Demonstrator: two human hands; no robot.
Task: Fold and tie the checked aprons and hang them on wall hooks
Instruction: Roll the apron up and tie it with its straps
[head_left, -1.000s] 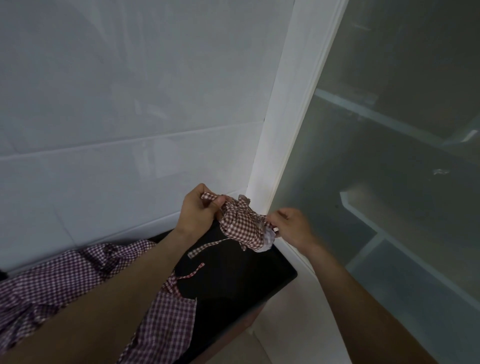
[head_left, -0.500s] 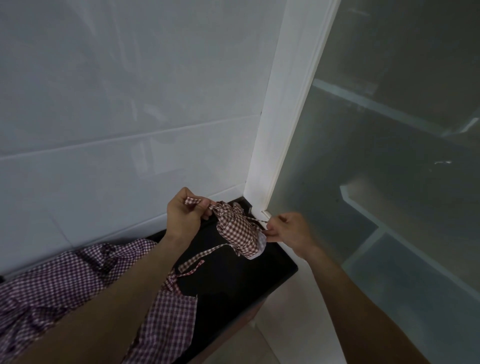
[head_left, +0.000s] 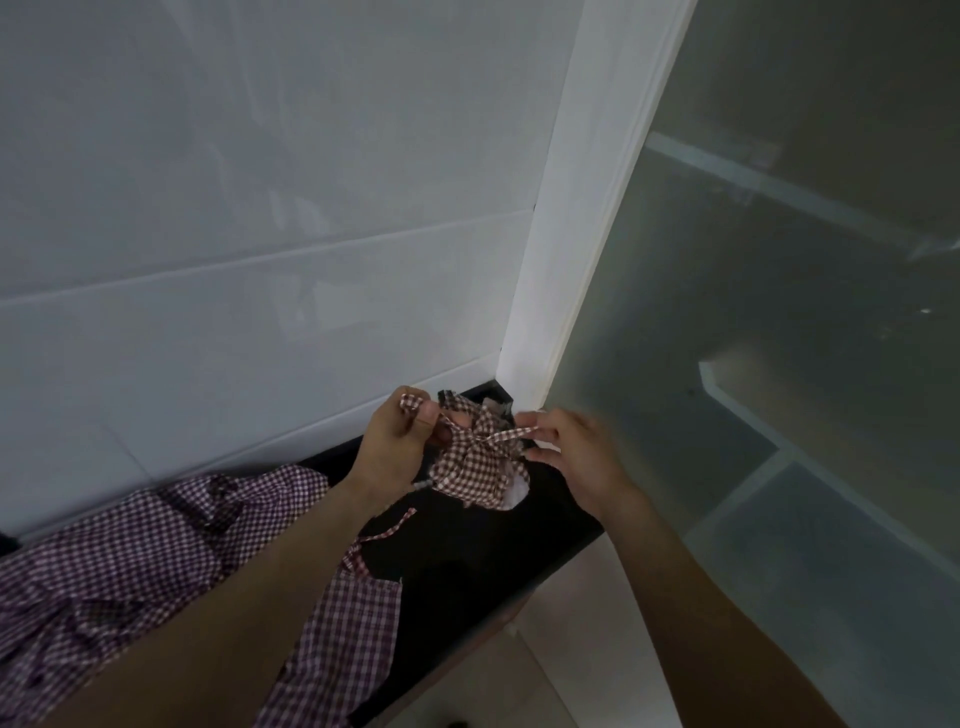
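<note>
**A:** White tiled wall (head_left: 260, 208) behind, black counter (head_left: 483, 561) below, and to the left a loose checked apron (head_left: 130, 561) lay spread along that counter, not yet folded.

**B:** And moving right, the left hand (head_left: 389, 447) had thumb and forefinger pinched shut on one checked strap end, lifted just above the counter's far corner.

**A:** Between the hands sat the bundled apron (head_left: 480, 467), held in the air over the counter, its strap (head_left: 511, 432) crossing the top where a knot seemed to be forming.

**B:** The right hand (head_left: 569, 447) was a bit blurred, but its fingertips looked closed on the other strap end, beside the white door frame (head_left: 576, 260) and the frosted panel (head_left: 779, 415).

**A:** The knot looked about half set, to my eye.

**B:** To do it well, she'd want an even outward pull on both ends, keeping the bundle compact so the folds didn't spill, and leaving a loop free for a hook.

**A:** No hooks were in view here.
</note>
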